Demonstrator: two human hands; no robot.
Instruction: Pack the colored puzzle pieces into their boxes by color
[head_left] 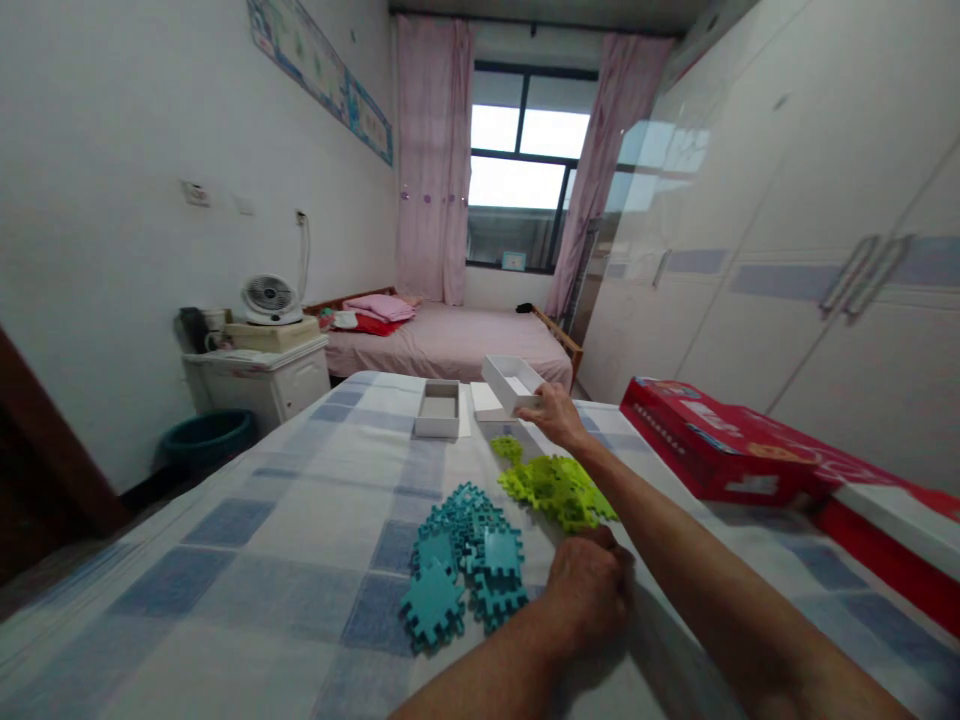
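Note:
My right hand point(556, 415) reaches to the far side of the table and grips a white open box point(501, 378) by its near right edge, tilted. Below it, my left hand point(592, 578) rests low with its fingers curled closed; whether they hold anything is hidden. Just beyond the left hand spreads a heap of lime-green interlocking puzzle tiles point(555, 488). To its left lies a pile of teal interlocking puzzle tiles point(435, 602) with notched edges.
Another open white box point(437, 410) with a grey inside stands at the far edge. Red boxes point(712, 440) line the right side of the checked tablecloth point(292, 560). Beyond are a bed point(465, 335), a cabinet point(296, 375) with a fan point(271, 298), and a wardrobe point(795, 200).

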